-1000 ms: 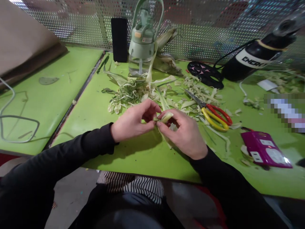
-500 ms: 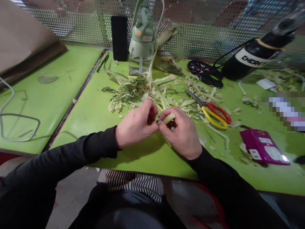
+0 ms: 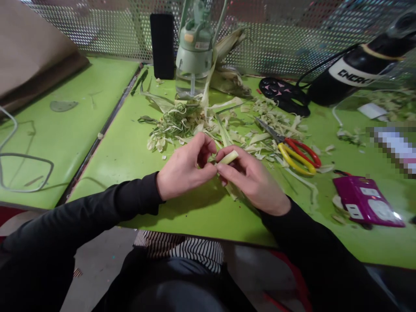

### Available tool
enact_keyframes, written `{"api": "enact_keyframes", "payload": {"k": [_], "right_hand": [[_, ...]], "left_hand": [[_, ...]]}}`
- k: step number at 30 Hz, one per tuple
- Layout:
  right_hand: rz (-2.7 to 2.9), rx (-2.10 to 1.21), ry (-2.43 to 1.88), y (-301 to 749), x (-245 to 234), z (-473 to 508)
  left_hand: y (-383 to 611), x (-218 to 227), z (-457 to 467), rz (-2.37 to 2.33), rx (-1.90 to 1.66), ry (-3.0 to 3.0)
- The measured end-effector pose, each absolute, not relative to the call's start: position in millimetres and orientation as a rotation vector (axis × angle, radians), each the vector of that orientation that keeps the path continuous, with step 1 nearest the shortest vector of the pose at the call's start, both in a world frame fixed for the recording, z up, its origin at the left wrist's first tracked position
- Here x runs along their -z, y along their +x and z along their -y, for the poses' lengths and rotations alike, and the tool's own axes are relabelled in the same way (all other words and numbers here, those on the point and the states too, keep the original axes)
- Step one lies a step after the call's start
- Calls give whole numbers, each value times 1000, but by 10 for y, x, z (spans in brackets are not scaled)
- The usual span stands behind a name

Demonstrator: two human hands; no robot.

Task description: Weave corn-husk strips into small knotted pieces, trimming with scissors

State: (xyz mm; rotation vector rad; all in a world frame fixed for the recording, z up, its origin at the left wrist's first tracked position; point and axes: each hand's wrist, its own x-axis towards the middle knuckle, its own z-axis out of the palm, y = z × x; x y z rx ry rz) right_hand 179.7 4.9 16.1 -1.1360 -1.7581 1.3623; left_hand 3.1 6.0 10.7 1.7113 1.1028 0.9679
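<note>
Above the green table, my two hands meet fingertip to fingertip over a pale corn husk strip [image 3: 230,157]. My left hand [image 3: 186,167] is closed in a pinch on the near end of the husk, thumb against fingers. My right hand [image 3: 251,180] also pinches the strip, whose pale end sticks out above its thumb; another bit hangs below the fingers. Just beyond lies a pile of shredded green and cream husk [image 3: 182,121]. Scissors [image 3: 292,151] with red and yellow handles rest to the right of my right hand, blades pointing away.
A green-lidded water bottle [image 3: 194,56] and an upright black phone [image 3: 162,47] stand at the back, near dried corn husks [image 3: 230,80]. On the right are a purple power socket block [image 3: 368,201], a black bottle [image 3: 344,78] and a black pad [image 3: 284,96]. A brown paper sheet [image 3: 35,52] lies left.
My right hand has turned and its fingers have straightened somewhat along the husk strip. My left hand stays nearly in place. The view has shifted slightly.
</note>
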Motion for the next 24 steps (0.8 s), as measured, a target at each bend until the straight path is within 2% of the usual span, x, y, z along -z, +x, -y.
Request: {"api": "enact_keyframes", "payload": {"k": [16,24], "right_hand": [[1742,-1233,-1187,1809,-166,-73],[1718,-1303,-1178,1825,-186,-80]], "left_hand": [[-86,-121,-159,-917,-917,1434],[-128,-144,-250,-852,-672,1024]]}}
